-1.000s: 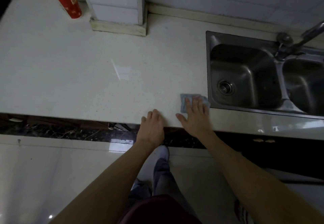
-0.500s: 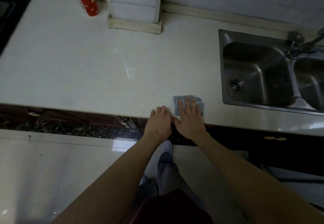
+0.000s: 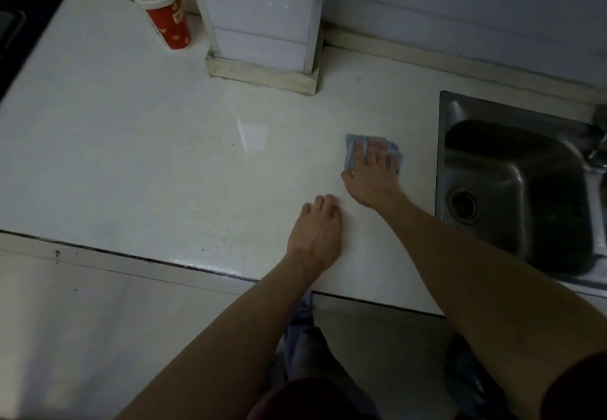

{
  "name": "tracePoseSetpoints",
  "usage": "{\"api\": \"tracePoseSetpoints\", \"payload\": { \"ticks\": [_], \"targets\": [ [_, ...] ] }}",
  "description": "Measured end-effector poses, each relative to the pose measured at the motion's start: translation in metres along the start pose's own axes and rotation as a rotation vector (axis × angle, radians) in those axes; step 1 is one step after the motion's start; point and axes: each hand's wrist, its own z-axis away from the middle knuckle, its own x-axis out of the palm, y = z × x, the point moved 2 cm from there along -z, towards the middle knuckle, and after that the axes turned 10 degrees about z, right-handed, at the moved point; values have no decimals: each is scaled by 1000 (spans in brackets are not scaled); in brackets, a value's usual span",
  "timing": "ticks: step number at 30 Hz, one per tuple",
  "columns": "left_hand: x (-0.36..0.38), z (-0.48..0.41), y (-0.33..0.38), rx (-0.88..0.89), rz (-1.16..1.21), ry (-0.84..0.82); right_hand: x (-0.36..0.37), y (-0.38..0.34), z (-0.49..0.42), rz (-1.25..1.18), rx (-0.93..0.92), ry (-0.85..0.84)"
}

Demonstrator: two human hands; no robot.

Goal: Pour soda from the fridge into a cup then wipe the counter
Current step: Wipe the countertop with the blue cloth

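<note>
A small blue cloth (image 3: 350,147) lies on the white counter (image 3: 131,163), a little left of the sink. My right hand (image 3: 372,178) presses flat on it with fingers spread, covering most of it. My left hand (image 3: 315,232) rests on the counter nearer the front edge, fingers curled under and holding nothing. A red and white paper cup (image 3: 167,14) stands upright at the back left by the wall; what is inside it cannot be seen.
A steel sink (image 3: 512,189) with a drain is set into the counter on the right, its faucet (image 3: 597,143) at the frame edge. A white boxed pillar (image 3: 262,25) juts out at the back. A black hob (image 3: 19,25) sits far left.
My right hand has slid the cloth away from the front edge, further onto the counter. My left hand has left the counter's edge and now lies on top. The view has shifted right and closer.
</note>
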Motion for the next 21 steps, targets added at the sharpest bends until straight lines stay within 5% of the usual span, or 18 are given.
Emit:
{"api": "tracePoseSetpoints", "payload": {
  "ticks": [21],
  "targets": [
    [-9,-58,-6,1,-190,-113,-92,18,-193,-6,-50,39]
  ]
}}
